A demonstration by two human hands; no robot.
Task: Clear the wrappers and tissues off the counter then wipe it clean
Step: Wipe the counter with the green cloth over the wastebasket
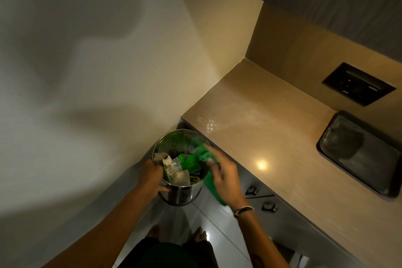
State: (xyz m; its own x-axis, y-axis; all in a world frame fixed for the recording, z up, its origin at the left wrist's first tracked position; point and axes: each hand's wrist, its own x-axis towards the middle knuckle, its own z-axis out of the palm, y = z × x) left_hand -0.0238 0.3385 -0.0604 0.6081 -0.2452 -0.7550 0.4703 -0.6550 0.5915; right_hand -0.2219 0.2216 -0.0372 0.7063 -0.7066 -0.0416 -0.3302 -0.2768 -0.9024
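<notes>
My left hand (152, 177) grips the rim of a shiny metal bin (176, 196), held up beside the end of the light wooden counter (272, 137). Inside the bin lie green wrappers (188, 162) and crumpled white tissues (171, 164). My right hand (226, 180) is shut on a green cloth (203, 152), which hangs partly over the bin's right rim and trails down below my palm. The hand and cloth are blurred.
A dark tray (359, 154) lies on the counter at the right. A black socket panel (357, 84) sits in the wooden back wall. Grey drawers with knobs (252, 190) run under the counter. A pale wall stands to the left. My feet show on the glossy floor.
</notes>
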